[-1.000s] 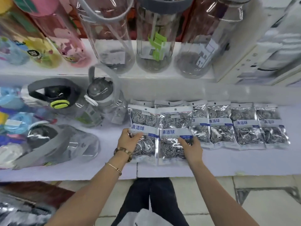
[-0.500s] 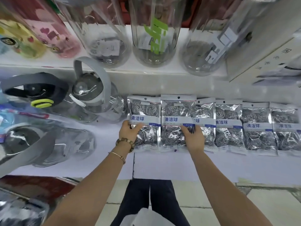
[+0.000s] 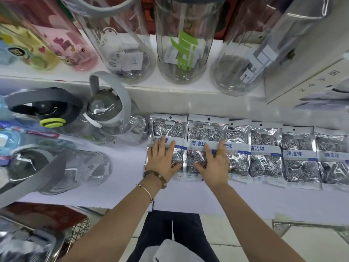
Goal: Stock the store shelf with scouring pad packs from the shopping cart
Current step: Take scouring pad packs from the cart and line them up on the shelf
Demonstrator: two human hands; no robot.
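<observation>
Silver scouring pad packs (image 3: 206, 131), pinched before, now lie under the flat left hand (image 3: 162, 161) and right hand (image 3: 213, 165) (grip released).

Pale tiled floor (image 3: 321, 246) with dark grout lines along the bottom of the frame. White lower shelf (image 3: 207, 202) across the middle, white upper shelf (image 3: 170, 95) above it.

Light: bright, even, cool white.
Shadows: soft and faint on the shelf (image 3: 124, 167).
Glare: white glints on the packs (image 3: 264, 154) and bottles (image 3: 181, 59) — I lose some print there.
Edges: fisheye bend, bottles splay outward.
Blur: I get smear lower left; centre sharp.
</observation>
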